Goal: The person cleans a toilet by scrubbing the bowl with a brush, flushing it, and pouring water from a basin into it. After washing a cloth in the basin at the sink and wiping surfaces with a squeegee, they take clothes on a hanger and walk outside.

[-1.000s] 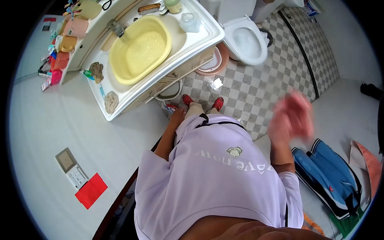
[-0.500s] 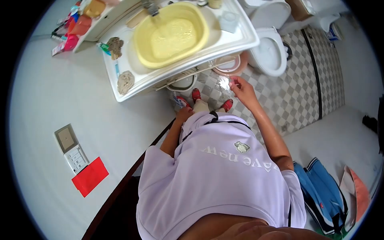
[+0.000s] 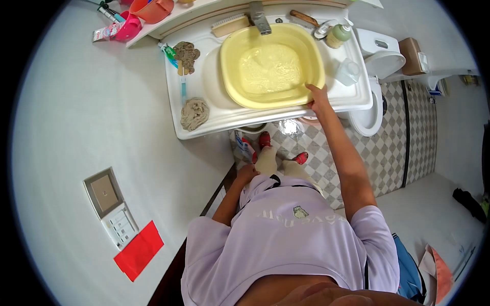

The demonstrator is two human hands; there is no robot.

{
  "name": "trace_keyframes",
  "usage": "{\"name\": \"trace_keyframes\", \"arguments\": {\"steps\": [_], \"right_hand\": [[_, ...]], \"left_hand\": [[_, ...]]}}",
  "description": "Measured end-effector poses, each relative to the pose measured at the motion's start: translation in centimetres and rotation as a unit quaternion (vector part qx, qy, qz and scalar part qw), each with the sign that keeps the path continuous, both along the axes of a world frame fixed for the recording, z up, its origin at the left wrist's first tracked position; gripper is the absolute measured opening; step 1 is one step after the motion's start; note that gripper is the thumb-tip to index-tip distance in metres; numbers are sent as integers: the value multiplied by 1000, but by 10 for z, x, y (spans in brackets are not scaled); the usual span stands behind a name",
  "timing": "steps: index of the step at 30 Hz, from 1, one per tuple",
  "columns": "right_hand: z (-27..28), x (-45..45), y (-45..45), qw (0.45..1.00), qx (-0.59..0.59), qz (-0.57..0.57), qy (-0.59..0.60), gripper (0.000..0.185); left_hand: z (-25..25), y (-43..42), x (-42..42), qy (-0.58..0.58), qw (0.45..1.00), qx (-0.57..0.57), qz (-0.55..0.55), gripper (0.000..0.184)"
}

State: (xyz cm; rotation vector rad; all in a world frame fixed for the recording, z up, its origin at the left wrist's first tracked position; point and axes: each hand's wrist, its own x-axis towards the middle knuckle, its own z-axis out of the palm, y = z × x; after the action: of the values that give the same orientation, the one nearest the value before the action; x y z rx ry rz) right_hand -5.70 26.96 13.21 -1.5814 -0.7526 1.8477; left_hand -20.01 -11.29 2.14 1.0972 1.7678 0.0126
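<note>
My right hand grips the near right rim of a yellow plastic basin, with the thumb over the edge. The basin stands in the white sink under a metal faucet, and rippled water covers its bottom. My left hand hangs low beside my left thigh, next to the hem of my lilac shirt. Its fingers are too small and partly hidden to make out. Just beyond it, a blue, white and red packet is near my red shoe.
Left on the white counter are a bunched beige cloth, a brown cloth and a green tube. Brushes lie behind the basin. Right are a clear container and a green bottle. A toilet stands farther right.
My right hand has moved from below the counter's front edge up to the basin's rim and taken hold of it. The view has shifted, and my left hand stays low at my side.
</note>
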Motion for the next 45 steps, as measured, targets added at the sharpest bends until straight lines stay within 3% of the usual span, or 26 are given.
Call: {"name": "trace_keyframes", "arguments": {"steps": [1, 3, 6, 7, 10, 13, 18, 20, 23, 29, 34, 38, 41, 45], "right_hand": [[-6, 0, 0, 1000, 3, -22, -7, 48], [7, 1, -3, 1000, 6, 2, -16, 49], [47, -1, -7, 996, -24, -6, 91, 58], [63, -10, -15, 992, -47, -74, 89, 52], [56, 6, -25, 996, 1, -62, 69, 54], [118, 7, -60, 990, -4, -128, 60, 62], [164, 65, -97, 986, 16, -128, 103, 67], [152, 107, -111, 986, 38, -106, 123, 71], [186, 160, -134, 981, 38, -143, 124, 69], [201, 281, -180, 974, 60, -215, 27, 57], [185, 366, -228, 965, 72, -249, -44, 62], [149, 416, -257, 952, 59, -285, -92, 62], [88, 450, -280, 937, 44, -315, -144, 60], [-2, 483, -300, 951, -2, -277, -135, 56]], "left_hand": [[-1, -2, -5, -9, 1000, 16, -2, 35], [-12, -5, -13, -30, 998, 49, -11, 32], [-16, -1, -17, -24, 998, 47, -19, 29], [-16, 2, -19, -29, 998, 46, -32, 29], [-13, 21, -13, -62, 995, 48, -69, 27], [-8, 22, -11, -116, 990, 35, -73, 27], [3, 28, -11, -160, 983, 3, -94, 27], [-5, 22, -3, -161, 976, 58, -133, 29], [-23, 25, 13, -163, 962, 117, -185, 32], [-10, 56, 93, -81, 938, 45, -335, 40], [10, 53, 173, -7, 857, -64, -511, 50], [10, 50, 204, -39, 746, -90, -659, 62], [-13, 32, 210, -124, 747, -38, -653, 59], [-5, 25, 218, -177, 750, -44, -636, 50]]}}
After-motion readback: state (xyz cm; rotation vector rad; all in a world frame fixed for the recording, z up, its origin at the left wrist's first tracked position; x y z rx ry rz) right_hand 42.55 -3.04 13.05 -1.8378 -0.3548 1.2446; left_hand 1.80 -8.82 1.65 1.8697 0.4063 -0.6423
